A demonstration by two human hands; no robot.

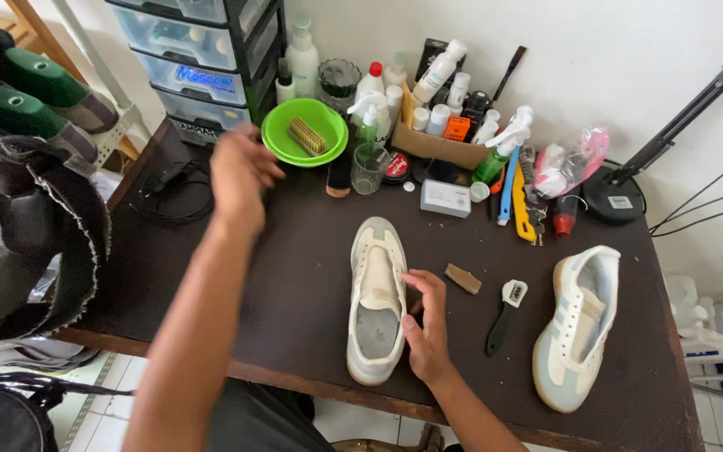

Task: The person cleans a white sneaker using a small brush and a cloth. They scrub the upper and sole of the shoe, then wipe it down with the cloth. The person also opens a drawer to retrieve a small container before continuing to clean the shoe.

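Observation:
A white sneaker point(376, 301) lies sole down in the middle of the dark table point(294, 276), toe pointing away from me. My right hand point(426, 322) rests against its right side, fingers touching the tongue and the opening. My left hand point(240, 172) hovers above the table's left part, fingers loosely apart and holding nothing, close to a green bowl point(305, 131) with a small brush inside. A second sneaker point(576, 326), white with pale blue trim, lies at the right.
A small brown block point(463, 279) and a black-handled brush point(504, 314) lie between the shoes. Spray bottles, jars, a cardboard box point(433, 142) and a glass point(368, 167) crowd the back. Drawers point(198, 59) stand at back left, a lamp base point(612, 197) at back right, cables point(169, 188) on the left.

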